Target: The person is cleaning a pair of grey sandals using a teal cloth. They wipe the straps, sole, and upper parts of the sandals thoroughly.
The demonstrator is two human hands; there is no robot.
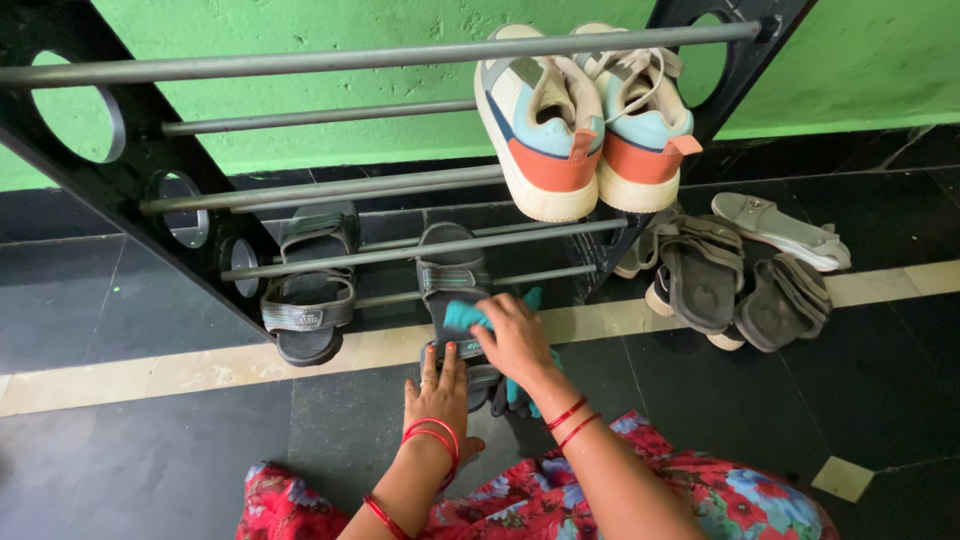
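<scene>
My right hand (515,335) grips a teal cloth (462,316) and presses it on a grey strap sandal (452,275) that lies on the lowest rails of a black metal shoe rack (330,188). At the near end of that sandal, my left hand (438,393) holds the heel with fingers flat. Its matching sandal (308,290) sits to the left on the same rails. Red bangles are on both wrists.
A pair of white, blue and orange sneakers (585,110) rests on the upper rails. Several loose sandals (735,265) lie on the dark tiled floor at the right. A green wall (300,30) stands behind the rack. My red floral clothing fills the bottom edge.
</scene>
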